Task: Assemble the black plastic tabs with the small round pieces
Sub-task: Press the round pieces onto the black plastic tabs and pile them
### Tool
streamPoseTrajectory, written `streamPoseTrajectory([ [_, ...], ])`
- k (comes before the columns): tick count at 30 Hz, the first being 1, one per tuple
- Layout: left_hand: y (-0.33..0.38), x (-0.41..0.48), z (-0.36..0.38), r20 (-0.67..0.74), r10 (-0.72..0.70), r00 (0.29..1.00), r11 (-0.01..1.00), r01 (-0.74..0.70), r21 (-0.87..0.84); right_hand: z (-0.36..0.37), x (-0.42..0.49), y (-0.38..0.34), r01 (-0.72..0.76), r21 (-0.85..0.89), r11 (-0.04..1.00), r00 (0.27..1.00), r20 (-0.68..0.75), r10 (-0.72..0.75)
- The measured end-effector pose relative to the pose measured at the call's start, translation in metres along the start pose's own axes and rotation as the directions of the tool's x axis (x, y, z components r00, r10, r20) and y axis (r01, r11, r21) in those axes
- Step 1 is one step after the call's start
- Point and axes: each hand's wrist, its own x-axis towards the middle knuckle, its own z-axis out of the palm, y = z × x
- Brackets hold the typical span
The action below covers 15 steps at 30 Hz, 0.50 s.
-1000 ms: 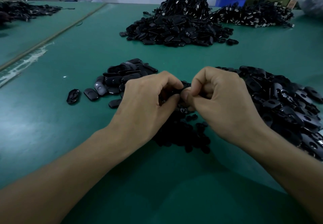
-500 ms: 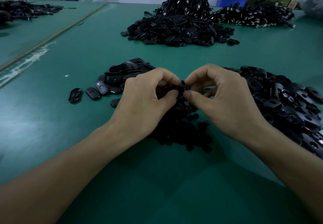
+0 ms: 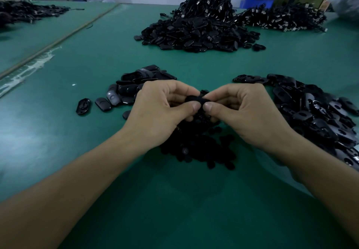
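Over the round-piece heap (image 3: pixel 198 151): black tab (image 3: pixel 194 99) held mid-air between both hands.
Left hand (image 3: pixel 161 112): thumb and fingers pinch the tab's left end.
Right hand (image 3: pixel 250 112): pinches the right end; round piece itself hidden.
Risk: an off-centre press could pop the piece loose into the heap.

Glossy black plastic tabs (image 3: pixel 314 112) catch the light at the right edge of a smooth, matt green tabletop (image 3: pixel 58 132), beside a dull, matt heap of small round pieces (image 3: pixel 198 147); cables (image 3: pixel 281 18) along the far edge show shiny metal plugs.
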Motion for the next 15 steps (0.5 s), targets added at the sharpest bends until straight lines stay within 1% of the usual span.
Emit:
streamPoseTrajectory([
  [4, -0.0008, 0.0002, 0.0005, 0.013, -0.005, 1.000, 1.000, 0.006, -0.025, -0.0004, 0.0001, 0.0014, -0.007, -0.005, 1.000, 1.000, -0.024, 0.007],
  [11, -0.0015, 0.0022, -0.0030, 0.032, 0.013, 0.999, 0.999, -0.012, -0.044, 0.0035, 0.0012, -0.0018, 0.016, -0.061, 0.998, 0.998, -0.064, -0.019],
  [15, -0.0021, 0.0022, -0.0011, 0.042, 0.021, 0.999, 0.999, -0.020, -0.038, 0.0033, 0.0010, -0.0028, -0.004, -0.067, 0.998, 0.997, -0.080, -0.001],
])
